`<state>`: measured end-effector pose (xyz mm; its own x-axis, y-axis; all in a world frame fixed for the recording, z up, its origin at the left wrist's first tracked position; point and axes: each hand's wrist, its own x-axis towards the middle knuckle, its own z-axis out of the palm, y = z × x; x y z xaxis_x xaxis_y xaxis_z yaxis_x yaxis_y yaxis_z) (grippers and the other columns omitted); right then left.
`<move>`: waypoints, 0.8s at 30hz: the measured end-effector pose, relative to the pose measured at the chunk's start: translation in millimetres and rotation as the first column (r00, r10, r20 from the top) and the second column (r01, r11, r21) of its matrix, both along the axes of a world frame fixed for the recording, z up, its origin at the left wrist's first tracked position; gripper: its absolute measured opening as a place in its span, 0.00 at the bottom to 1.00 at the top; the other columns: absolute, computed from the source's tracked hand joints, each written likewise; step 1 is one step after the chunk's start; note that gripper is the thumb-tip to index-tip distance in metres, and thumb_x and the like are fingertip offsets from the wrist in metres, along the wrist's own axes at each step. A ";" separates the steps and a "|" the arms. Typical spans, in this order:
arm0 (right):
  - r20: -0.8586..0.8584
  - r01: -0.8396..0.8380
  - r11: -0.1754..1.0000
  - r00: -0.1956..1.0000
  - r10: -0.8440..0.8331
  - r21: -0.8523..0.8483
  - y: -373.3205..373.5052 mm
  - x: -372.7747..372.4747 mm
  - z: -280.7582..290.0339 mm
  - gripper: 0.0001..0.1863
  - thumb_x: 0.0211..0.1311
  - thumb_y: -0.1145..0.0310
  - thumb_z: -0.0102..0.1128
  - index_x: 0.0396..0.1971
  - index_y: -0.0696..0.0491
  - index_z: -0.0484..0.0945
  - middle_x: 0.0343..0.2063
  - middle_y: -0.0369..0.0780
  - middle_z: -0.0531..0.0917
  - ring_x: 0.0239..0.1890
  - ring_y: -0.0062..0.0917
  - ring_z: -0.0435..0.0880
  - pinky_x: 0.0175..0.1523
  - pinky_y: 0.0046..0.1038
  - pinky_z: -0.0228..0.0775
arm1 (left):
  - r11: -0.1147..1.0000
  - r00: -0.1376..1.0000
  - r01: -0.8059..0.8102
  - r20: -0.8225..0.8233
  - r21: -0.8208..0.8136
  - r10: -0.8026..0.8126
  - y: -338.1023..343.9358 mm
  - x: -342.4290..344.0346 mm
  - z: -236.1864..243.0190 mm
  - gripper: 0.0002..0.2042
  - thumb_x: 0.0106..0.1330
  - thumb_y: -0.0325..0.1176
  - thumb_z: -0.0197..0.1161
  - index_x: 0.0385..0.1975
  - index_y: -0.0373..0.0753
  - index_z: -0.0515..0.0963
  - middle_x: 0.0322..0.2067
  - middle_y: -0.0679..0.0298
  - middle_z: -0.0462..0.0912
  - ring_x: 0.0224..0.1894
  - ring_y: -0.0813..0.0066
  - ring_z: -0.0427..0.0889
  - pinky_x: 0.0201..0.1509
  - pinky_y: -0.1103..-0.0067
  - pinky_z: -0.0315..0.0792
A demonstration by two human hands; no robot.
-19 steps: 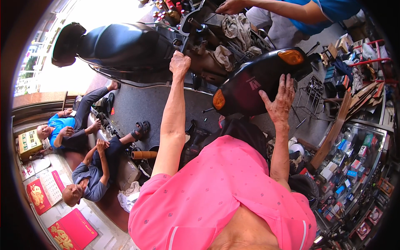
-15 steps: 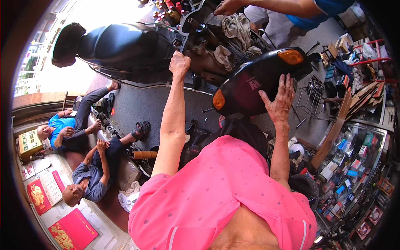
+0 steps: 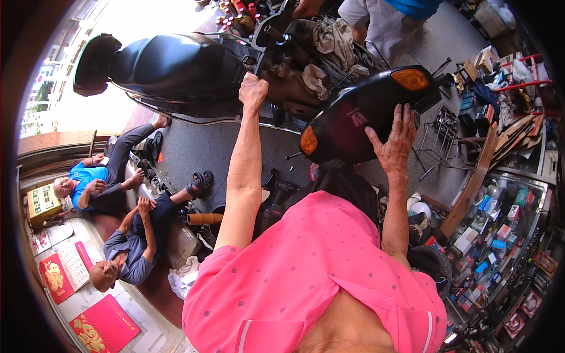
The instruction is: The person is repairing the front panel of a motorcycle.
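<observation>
A black scooter stands across the upper part of the view, its long dark seat (image 3: 176,65) at the left. My left hand (image 3: 253,91) is closed in a fist at the scooter's side, just in front of the seat. What its fingers grip is hidden. Flat on the dark front panel (image 3: 338,126) lies my right hand (image 3: 395,144), fingers stretched out. The panel carries two orange turn signals (image 3: 410,79), one at each end. Between seat and panel, the scooter's inside is uncovered, with crumpled beige rags (image 3: 332,41) lying over it.
Another person's grey trousers (image 3: 388,35) and blue shirt show beyond the scooter. Two people sit along the left, near red calendars (image 3: 106,323). At right are a glass case (image 3: 500,235) of small boxes, a wooden plank (image 3: 471,182) and a wire stand (image 3: 444,126). Bottles (image 3: 241,20) stand at the top.
The person beyond the scooter has shifted left, with their hand now lower at the scooter's far side. My hands stay in place.
</observation>
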<state>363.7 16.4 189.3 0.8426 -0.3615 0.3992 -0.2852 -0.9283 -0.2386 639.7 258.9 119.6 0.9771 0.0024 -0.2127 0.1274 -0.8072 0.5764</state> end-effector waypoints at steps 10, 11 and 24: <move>0.003 -0.010 1.000 1.000 0.010 0.000 0.5 -0.2 0.0 0.46 0.52 0.42 0.58 0.63 0.55 0.53 0.63 0.49 0.55 0.65 0.45 0.53 0.65 0.45 0.46 | 1.000 1.000 -0.012 0.009 -0.010 0.012 1.9 1.1 -3.0 0.13 0.50 0.34 0.53 0.33 0.33 0.73 0.36 0.45 0.79 0.43 0.46 0.78 0.48 0.63 0.71; 0.003 -0.010 1.000 1.000 0.010 0.000 0.4 -0.3 -0.2 0.46 0.52 0.42 0.58 0.63 0.55 0.53 0.63 0.49 0.55 0.65 0.45 0.53 0.65 0.45 0.46 | 1.000 1.000 -0.012 0.018 -0.008 0.012 1.4 0.5 -2.3 0.13 0.50 0.34 0.53 0.33 0.33 0.73 0.36 0.45 0.79 0.43 0.46 0.78 0.48 0.63 0.71; 0.014 -0.015 1.000 1.000 0.015 -0.020 1.2 0.1 -0.9 0.45 0.52 0.41 0.56 0.63 0.56 0.54 0.62 0.49 0.56 0.64 0.46 0.53 0.64 0.46 0.47 | 1.000 1.000 -0.017 -0.019 -0.003 0.017 2.1 1.3 -2.0 0.14 0.50 0.33 0.52 0.34 0.33 0.73 0.37 0.45 0.79 0.44 0.46 0.78 0.49 0.63 0.70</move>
<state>363.8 17.6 188.4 0.8424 -0.3407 0.4176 -0.2678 -0.9370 -0.2243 641.0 261.0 117.6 0.9726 0.0182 -0.2316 0.1522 -0.8032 0.5760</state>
